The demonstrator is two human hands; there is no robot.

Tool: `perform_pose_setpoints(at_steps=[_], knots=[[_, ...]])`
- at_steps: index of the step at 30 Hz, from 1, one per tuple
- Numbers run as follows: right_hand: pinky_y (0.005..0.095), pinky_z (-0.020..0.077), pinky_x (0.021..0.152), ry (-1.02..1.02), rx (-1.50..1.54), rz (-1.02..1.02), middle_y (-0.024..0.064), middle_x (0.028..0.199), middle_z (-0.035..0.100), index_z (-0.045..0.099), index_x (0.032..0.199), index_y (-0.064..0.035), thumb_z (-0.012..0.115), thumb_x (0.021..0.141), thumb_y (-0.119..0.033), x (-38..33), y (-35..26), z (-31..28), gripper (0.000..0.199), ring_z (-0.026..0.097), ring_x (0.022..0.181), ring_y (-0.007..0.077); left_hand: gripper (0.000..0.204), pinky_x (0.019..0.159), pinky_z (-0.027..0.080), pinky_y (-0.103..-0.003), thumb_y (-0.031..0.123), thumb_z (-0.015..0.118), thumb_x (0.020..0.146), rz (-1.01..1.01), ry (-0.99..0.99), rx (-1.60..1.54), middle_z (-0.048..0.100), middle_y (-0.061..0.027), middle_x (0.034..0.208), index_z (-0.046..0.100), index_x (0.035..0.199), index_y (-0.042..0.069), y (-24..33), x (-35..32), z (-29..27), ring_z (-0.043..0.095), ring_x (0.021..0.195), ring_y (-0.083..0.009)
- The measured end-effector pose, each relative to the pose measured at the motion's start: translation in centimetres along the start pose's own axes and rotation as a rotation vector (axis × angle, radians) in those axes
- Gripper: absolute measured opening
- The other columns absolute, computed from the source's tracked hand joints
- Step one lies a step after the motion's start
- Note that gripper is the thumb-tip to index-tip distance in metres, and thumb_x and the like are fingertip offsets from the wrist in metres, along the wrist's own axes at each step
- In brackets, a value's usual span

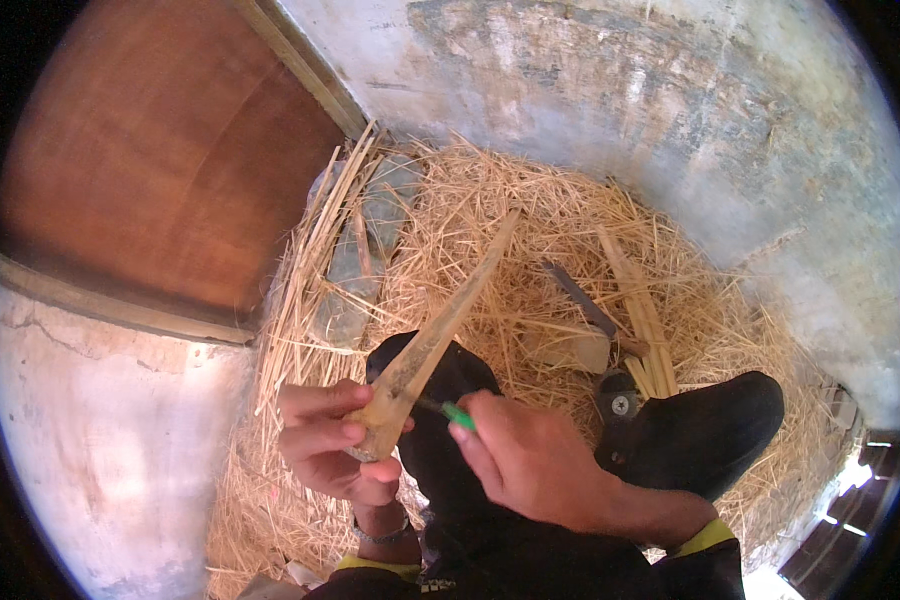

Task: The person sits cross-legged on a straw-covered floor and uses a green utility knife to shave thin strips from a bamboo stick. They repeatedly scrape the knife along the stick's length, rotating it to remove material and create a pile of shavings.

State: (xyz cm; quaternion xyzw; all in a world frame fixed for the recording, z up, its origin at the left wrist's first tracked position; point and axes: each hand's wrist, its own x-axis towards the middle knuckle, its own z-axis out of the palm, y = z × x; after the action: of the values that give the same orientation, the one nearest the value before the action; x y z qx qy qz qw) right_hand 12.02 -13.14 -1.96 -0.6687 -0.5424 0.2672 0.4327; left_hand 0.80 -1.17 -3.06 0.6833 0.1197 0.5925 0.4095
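Observation:
My left hand (325, 440) grips the thick lower end of a split bamboo piece (445, 325), its fingers wrapped round it from the left. The piece slants up and away to the right, narrowing toward its far end, with a dark patch near the grip. My right hand (540, 460) is closed round a small green-handled tool (458, 415). Its thin metal part points left at the bamboo, just above my left fingers. Whether that tip is a blade or a spike I cannot tell, and most of the handle is hidden in my palm.
Loose straw (530, 190) covers the floor. Beyond my knees lie a dark blade (580, 297) with a wooden handle, a pale block (570, 348) and several split bamboo strips (638, 300). Long thin strips (315, 270) rest by a grey stone slab (375, 240). Walls and a brown door (170, 160) enclose the spot.

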Motion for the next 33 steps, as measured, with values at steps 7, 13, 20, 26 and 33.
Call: perform_pose_setpoints(at_steps=[7,13,20,26,33], knots=[[0.0398,0.0467,0.047,0.097,-0.241,0.099,0.0162,0.068,0.057,0.050,0.092,-0.0029,0.057,0.083,-0.014,1.5,2.6,1.4,0.016,0.059,0.056,0.0328,0.051,0.043,0.049,-0.020,0.046,0.069,0.072,-0.006,0.032,0.002,0.044,-0.0142,0.089,0.042,0.093,0.008,0.0,0.7,1.0,0.053,0.056,-0.0136],[0.0420,0.0436,0.041,0.229,-0.158,0.028,0.0166,0.052,0.052,0.046,0.087,-0.0029,0.052,0.088,-0.015,1.5,1.8,1.5,0.013,0.056,0.048,0.0348,0.049,0.045,0.049,-0.019,0.045,0.068,0.074,0.015,0.013,-0.007,0.044,-0.0136,0.089,0.043,0.093,0.008,-0.1,1.2,2.0,0.053,0.056,-0.0131],[0.0427,0.0444,0.043,0.248,-0.046,-0.026,0.0187,0.055,0.052,0.046,0.090,-0.0014,0.054,0.086,-0.013,1.8,2.5,1.6,0.014,0.057,0.050,0.0354,0.049,0.044,0.046,-0.016,0.045,0.067,0.075,0.093,0.120,0.096,0.044,-0.0107,0.088,0.042,0.095,0.008,-0.4,1.0,2.9,0.050,0.053,-0.0095],[0.0430,0.0448,0.044,0.226,-0.051,0.092,0.0175,0.055,0.052,0.046,0.090,-0.0016,0.055,0.085,-0.013,2.5,4.0,1.8,0.016,0.057,0.052,0.0356,0.051,0.040,0.041,-0.015,0.043,0.067,0.076,0.075,0.300,0.167,0.042,-0.0098,0.085,0.039,0.097,0.005,-0.4,0.6,3.6,0.044,0.049,-0.0081],[0.0443,0.0441,0.045,0.215,-0.134,0.161,0.0215,0.060,0.055,0.046,0.092,-0.0010,0.052,0.086,-0.009,2.6,7.4,2.2,0.012,0.057,0.052,0.0373,0.040,0.037,0.037,-0.017,0.035,0.064,0.082,0.132,0.235,0.161,0.040,-0.0066,0.080,0.040,0.094,0.005,-0.2,0.2,4.3,0.042,0.048,-0.0082]])
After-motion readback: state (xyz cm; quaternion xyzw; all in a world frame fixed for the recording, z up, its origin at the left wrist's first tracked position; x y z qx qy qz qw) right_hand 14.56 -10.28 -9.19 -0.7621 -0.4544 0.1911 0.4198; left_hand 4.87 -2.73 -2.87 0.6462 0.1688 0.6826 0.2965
